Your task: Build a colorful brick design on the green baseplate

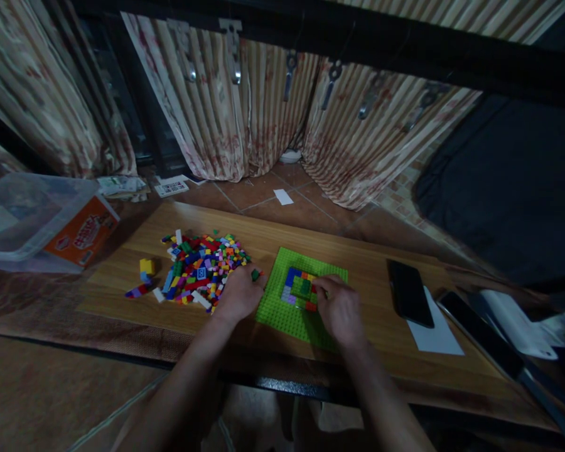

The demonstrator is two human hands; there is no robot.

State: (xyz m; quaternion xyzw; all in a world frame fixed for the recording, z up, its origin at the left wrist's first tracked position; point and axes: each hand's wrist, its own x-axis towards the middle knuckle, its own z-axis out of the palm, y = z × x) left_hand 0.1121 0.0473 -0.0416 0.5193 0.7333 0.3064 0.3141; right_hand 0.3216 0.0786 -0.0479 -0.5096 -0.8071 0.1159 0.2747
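A lime-green studded baseplate (274,294) lies on the wooden table. Toy bricks on it form a small square frame, with a blue brick (290,276) at one corner and a dark green brick (302,287) inside. My right hand (341,309) is over the plate, fingers pinched at the square's right side; what they hold is hidden. My left hand (241,292) is closed between the plate and a heap of loose bricks (202,270). A small green brick (255,275) shows at its fingertips, with a bit of orange beside it.
A clear plastic bin (32,220) with an orange label stands at the far left. Left of the heap lies a yellow brick (146,267). To the right are a black phone (409,292), white paper (435,329) and another dark device (480,333). Curtains hang behind.
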